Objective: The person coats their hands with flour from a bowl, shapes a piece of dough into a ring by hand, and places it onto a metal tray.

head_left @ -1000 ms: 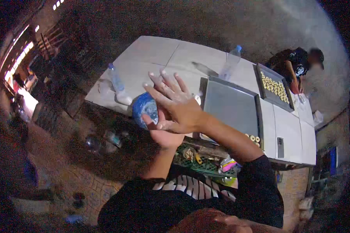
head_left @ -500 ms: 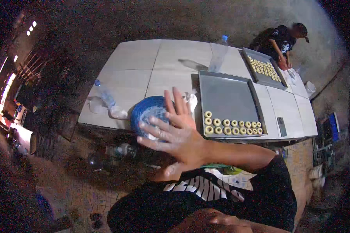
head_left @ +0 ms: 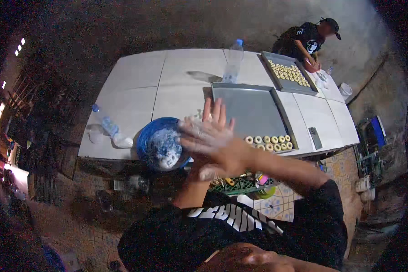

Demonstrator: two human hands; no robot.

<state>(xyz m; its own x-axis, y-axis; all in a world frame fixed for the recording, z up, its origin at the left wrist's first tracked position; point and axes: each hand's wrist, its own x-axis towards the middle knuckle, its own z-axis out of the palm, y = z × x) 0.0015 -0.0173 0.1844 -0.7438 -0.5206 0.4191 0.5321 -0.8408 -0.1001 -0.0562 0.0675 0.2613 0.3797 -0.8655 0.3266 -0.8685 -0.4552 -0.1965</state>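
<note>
My right hand point(head_left: 213, 147), dusted white and slightly blurred, lies across my left hand point(head_left: 216, 115), their palms apparently meeting, with fingers stretched out on both. Much of my left hand is hidden behind the right one; its fingertips show above. Just left of them, at the table's near edge, a blue basin point(head_left: 147, 136) contains white powder. Beyond my hands, a large metal tray point(head_left: 254, 109) has rows of pale dough rings point(head_left: 276, 139) along its near side.
On the tiled table point(head_left: 136, 75) are plastic bottles point(head_left: 232, 61), a small white bag point(head_left: 122, 140), a phone point(head_left: 315, 138) and a second tray of rings point(head_left: 283, 81). Another person point(head_left: 299, 41) works with their hands in a red container at the far right. A green crate point(head_left: 231, 183) sits below the near edge.
My hands stay overlapped while their fingers and angle shift, the right one sliding over the left. The view has turned slightly; the other person remains bent over the far end.
</note>
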